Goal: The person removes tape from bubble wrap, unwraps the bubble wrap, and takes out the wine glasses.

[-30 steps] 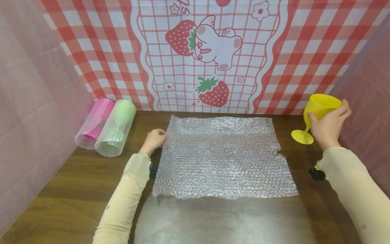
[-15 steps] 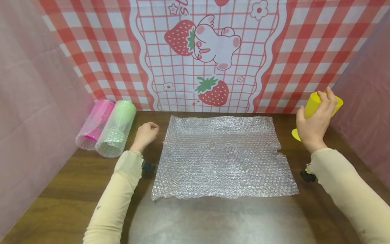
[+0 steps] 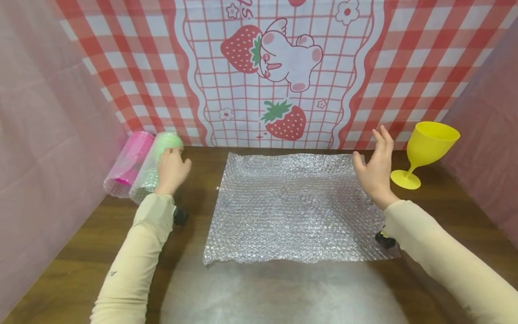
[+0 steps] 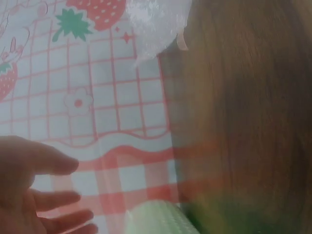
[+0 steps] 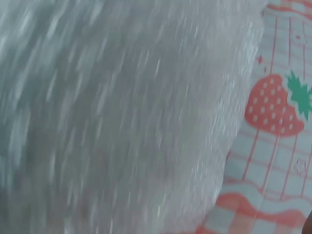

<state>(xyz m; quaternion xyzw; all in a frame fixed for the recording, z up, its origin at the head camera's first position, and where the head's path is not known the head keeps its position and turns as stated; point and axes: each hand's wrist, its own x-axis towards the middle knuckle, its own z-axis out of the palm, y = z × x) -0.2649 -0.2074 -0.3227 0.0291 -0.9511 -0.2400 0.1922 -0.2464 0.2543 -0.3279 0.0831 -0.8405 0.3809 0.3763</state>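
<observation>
My left hand [image 3: 172,170] is over the near side of a green item rolled in bubble wrap [image 3: 167,141], partly covering it in the head view. In the left wrist view its fingers [image 4: 61,199] are spread and hold nothing, with the green roll [image 4: 158,219] below them. My right hand [image 3: 375,173], fingers raised and apart, is above the right edge of a flat bubble wrap sheet [image 3: 283,211]. That sheet [image 5: 131,112] fills most of the right wrist view, blurred. A yellow plastic goblet [image 3: 430,144] stands upright just right of my right hand, apart from it.
A pink item rolled in bubble wrap [image 3: 131,157] lies left of the green one. A brown wooden table [image 3: 93,252] carries everything. Behind rises a red-and-white checked cloth [image 3: 158,85] with strawberries; pink cloths [image 3: 48,117] close off both sides.
My right hand has let go of the yellow goblet and moved left over the sheet. My left hand has left the sheet's left edge and moved left to the green roll.
</observation>
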